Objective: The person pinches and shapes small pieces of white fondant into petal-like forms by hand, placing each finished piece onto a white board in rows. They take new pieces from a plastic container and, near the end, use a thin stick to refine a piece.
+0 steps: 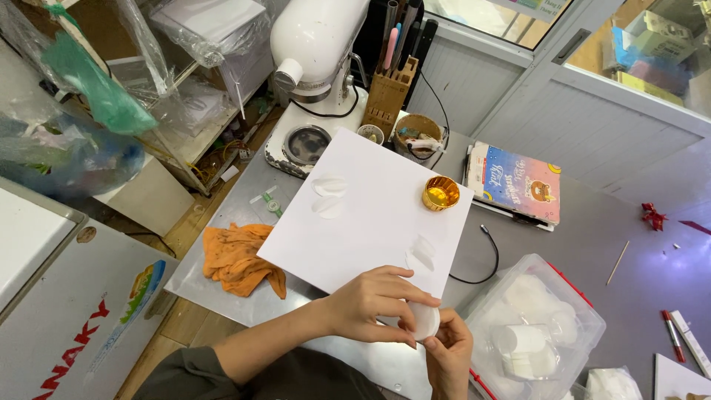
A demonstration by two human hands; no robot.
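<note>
Head view has both hands pinching a small white paper cup (424, 320) at the near edge of the white sheet (370, 215), left hand (374, 304) over the top, right hand (450, 355) beneath, and it looks light and crushable, best held by its rim

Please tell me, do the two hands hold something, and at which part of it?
Yes. Both hands hold one small white round piece. The left hand grips over its top edge; the right hand supports its lower side from below.
</note>
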